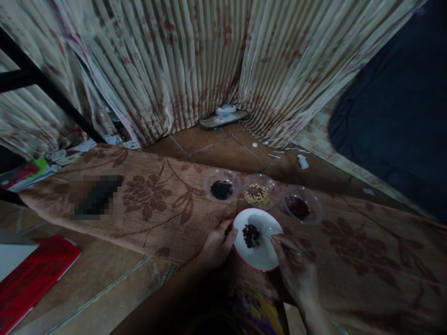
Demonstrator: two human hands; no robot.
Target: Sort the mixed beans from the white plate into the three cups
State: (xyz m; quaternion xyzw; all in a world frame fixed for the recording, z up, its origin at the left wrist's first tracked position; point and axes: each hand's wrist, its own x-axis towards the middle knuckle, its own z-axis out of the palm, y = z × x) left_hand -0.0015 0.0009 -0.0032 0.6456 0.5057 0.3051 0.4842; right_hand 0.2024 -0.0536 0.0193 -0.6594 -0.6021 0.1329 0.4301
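A white bowl [257, 261] with a red rim sits near the edge of the cloth-covered surface, a small pile of mixed dark and pale beans [251, 236] inside it. My left hand [219, 243] grips the bowl's left rim, thumb along the edge. In the fingers of my right hand [295, 272] is a thin metal spoon [268, 236], its tip end reaching toward the beans; its exact shape is dim. Just beyond the bowl stand three clear plastic bowls: one with black beans [221, 190], one with yellow soybeans [257, 194], one with dark red beans [298, 207].
A brown flowered cloth [153, 232] covers the long surface. On its left lies a blurred-out dark object [98, 197]. Striped curtains [195, 60] hang behind. Papers [75, 151] lie at the far left, a red item [45, 270] lower left, and scraps on the tiled floor [209, 144].
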